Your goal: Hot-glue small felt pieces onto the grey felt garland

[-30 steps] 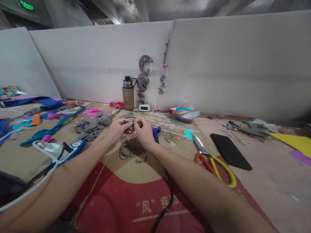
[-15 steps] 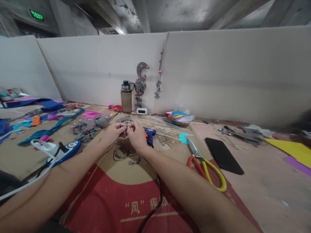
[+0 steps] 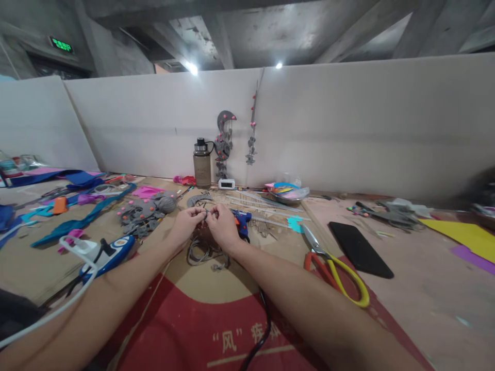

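My left hand (image 3: 188, 220) and my right hand (image 3: 222, 225) meet over the middle of the table, fingertips pinched together on a small piece of grey string or felt (image 3: 205, 212), too small to make out well. Below them a loose coil of grey cord (image 3: 203, 253) lies on the cardboard. A blue hot glue gun (image 3: 242, 222) lies just right of my right hand, with its black cable (image 3: 260, 330) running toward me.
A blue and white iron (image 3: 103, 252) sits at left, grey felt pieces and a yarn ball (image 3: 167, 204) behind it. Yellow-handled scissors (image 3: 337, 272) and a black phone (image 3: 359, 248) lie at right. A water bottle (image 3: 202, 164) stands by the white back wall.
My hands stay pinched together at about the same spot. The head has tilted up a little, so more ceiling shows.
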A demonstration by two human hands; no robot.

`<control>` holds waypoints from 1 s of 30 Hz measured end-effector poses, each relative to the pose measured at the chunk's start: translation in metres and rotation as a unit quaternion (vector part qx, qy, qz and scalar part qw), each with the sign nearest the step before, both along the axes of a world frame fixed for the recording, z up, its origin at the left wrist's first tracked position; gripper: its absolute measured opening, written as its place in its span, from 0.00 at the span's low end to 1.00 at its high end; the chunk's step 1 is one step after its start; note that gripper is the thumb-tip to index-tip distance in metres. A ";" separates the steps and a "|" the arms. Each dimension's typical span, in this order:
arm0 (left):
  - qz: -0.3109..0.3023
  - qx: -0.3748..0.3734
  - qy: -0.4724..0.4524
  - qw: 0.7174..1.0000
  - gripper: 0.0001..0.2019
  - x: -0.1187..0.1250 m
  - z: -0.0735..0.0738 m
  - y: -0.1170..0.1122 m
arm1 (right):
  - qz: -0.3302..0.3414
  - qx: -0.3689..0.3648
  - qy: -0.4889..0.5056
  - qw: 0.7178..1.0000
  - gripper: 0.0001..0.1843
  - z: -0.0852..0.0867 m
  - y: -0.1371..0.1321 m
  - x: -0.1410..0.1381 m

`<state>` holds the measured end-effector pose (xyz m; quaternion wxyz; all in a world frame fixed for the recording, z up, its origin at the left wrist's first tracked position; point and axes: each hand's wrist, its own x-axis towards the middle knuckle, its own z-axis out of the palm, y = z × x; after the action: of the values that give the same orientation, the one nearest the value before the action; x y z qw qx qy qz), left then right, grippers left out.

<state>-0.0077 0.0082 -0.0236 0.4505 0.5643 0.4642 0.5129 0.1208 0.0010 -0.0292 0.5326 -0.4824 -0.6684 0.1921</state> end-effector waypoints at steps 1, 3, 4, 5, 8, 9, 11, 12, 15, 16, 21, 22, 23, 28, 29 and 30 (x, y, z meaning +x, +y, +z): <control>-0.001 0.002 -0.001 1.000 0.12 0.000 0.000 0.000 | 0.002 0.003 -0.001 1.000 0.02 -0.001 0.000 0.000; -0.008 0.004 -0.005 1.000 0.12 -0.001 -0.001 0.000 | 0.004 0.006 0.001 1.000 0.02 -0.002 0.000 0.000; -0.013 0.004 -0.005 1.000 0.12 -0.001 0.000 0.000 | 0.004 0.007 0.002 1.000 0.02 -0.002 0.000 0.000; -0.018 0.003 -0.005 1.000 0.12 -0.001 0.000 0.000 | 0.004 0.006 0.002 1.000 0.02 -0.002 0.001 0.000; -0.031 -0.006 -0.017 0.999 0.11 0.000 0.002 -0.002 | -0.001 -0.003 0.001 1.000 0.02 -0.003 0.001 0.000; -0.033 -0.010 -0.023 0.999 0.11 0.000 0.002 -0.003 | -0.003 -0.005 0.000 1.000 0.02 -0.003 0.001 0.000; -0.034 -0.015 -0.035 0.999 0.11 0.001 0.002 -0.004 | -0.007 -0.009 0.000 1.000 0.02 -0.003 0.001 0.000; -0.034 -0.018 -0.042 0.998 0.11 0.001 0.002 -0.004 | -0.008 -0.009 0.001 1.000 0.02 -0.003 0.002 0.000; -0.038 -0.029 -0.066 0.997 0.11 0.002 -0.001 -0.003 | -0.007 -0.004 0.004 1.000 0.02 -0.004 0.002 0.000; -0.038 -0.031 -0.072 0.996 0.12 0.002 -0.002 -0.003 | -0.005 -0.002 0.004 1.000 0.02 -0.004 0.002 0.000; -0.030 -0.038 -0.073 0.996 0.13 0.002 -0.003 -0.003 | -0.006 0.001 0.006 1.000 0.02 -0.004 0.002 0.000; -0.025 -0.040 -0.068 0.997 0.14 0.003 -0.002 -0.003 | -0.008 0.002 0.007 1.000 0.02 -0.004 0.002 -0.001; -0.021 -0.038 -0.064 0.997 0.14 0.003 -0.001 -0.003 | -0.010 0.003 0.009 1.000 0.02 -0.004 0.002 -0.001; -0.009 -0.022 -0.050 0.998 0.13 0.003 -0.002 -0.004 | -0.011 0.009 0.012 1.000 0.02 -0.008 0.004 -0.001; -0.012 -0.023 -0.051 0.998 0.13 0.003 -0.003 -0.003 | -0.008 0.011 0.010 1.000 0.02 -0.008 0.004 -0.001; -0.015 -0.025 -0.055 0.998 0.13 0.003 -0.003 -0.003 | -0.004 0.012 0.010 1.000 0.02 -0.009 0.004 0.000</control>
<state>-0.0051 0.0048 -0.0271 0.4967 0.5308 0.4431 0.5246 0.1203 0.0048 -0.0378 0.5454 -0.4767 -0.6636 0.1869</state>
